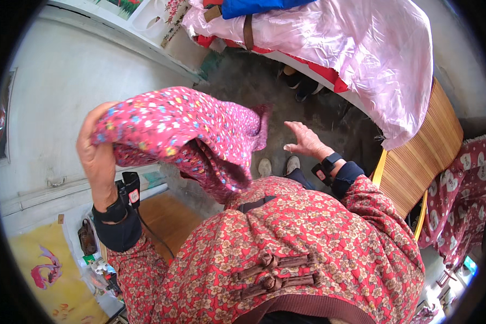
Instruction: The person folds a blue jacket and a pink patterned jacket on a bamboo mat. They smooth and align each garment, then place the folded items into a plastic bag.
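Note:
My left hand (95, 158) is raised at the left and grips one end of a pink garment (178, 125) with a small floral print. The cloth hangs in folds across the front of my body, blurred in places, with a dark opening on its lower side. To its right, my right hand (305, 141) is held out with fingers apart and nothing in it. That hand stays clear of the cloth. I wear a red padded jacket (299, 227) with a flower pattern and brown knotted fastenings. Black straps with small devices circle both wrists.
A bed with a shiny pink cover (372, 52) stands ahead, with shoes (305, 87) beneath it. At right is a slatted bamboo mat (421, 154) beside a patterned maroon cloth (461, 194). A brown wooden surface (166, 218) and a cluttered table (99, 271) lie at left.

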Available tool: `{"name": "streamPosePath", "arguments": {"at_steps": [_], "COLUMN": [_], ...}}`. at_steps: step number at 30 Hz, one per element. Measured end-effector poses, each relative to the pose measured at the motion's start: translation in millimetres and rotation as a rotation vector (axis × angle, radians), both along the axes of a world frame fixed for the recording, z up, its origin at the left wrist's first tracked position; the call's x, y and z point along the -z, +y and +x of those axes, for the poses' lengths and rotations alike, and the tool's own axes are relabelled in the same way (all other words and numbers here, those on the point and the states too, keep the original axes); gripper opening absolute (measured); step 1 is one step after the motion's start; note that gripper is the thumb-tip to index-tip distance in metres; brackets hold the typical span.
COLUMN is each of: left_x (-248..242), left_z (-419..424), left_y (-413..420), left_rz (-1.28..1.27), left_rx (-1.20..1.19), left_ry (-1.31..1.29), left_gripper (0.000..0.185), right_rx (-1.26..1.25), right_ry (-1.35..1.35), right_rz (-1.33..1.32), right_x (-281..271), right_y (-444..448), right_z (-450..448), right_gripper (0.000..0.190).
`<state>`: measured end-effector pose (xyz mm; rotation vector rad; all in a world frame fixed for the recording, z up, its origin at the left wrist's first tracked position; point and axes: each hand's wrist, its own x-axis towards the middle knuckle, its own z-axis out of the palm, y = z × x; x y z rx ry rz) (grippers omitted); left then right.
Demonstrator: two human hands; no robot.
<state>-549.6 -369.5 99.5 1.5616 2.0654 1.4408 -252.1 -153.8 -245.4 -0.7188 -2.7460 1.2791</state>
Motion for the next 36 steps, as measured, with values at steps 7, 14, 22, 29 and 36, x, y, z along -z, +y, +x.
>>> {"name": "streamPosePath", "arguments": {"at_steps": [7, 14, 22, 29, 36], "left_x": [-18, -20, 101, 206, 256], "left_z": [4, -33, -128, -130, -15], "left_y": [-39, -43, -54, -45, -15], "left_rz": [0.167, 0.079, -0.144, -0.156, -0.394], "left_rx": [-0.187, -0.191, -0.475, -0.439, 0.03], "left_ry": [-0.014, -0.012, -0.102, -0.363, -1.039], "left_gripper": [0.04, 0.037, 0.024, 0.023, 0.046], "right_rx": [0.143, 0.352, 0.537, 0.369, 0.467], "right_ry": [0.204, 0.434, 0.754, 0.674, 0.848], "right_rz": [0.153, -0.295, -0.808, -0.946, -1.082], "right_x": [5, -6, -139, -222, -215], "right_y": [-36, -28, -18, -47, -69], "right_z": [-26, -47, 6, 6, 4], "right_gripper": [0.083, 0.027, 0.027, 0.03, 0.03]}}
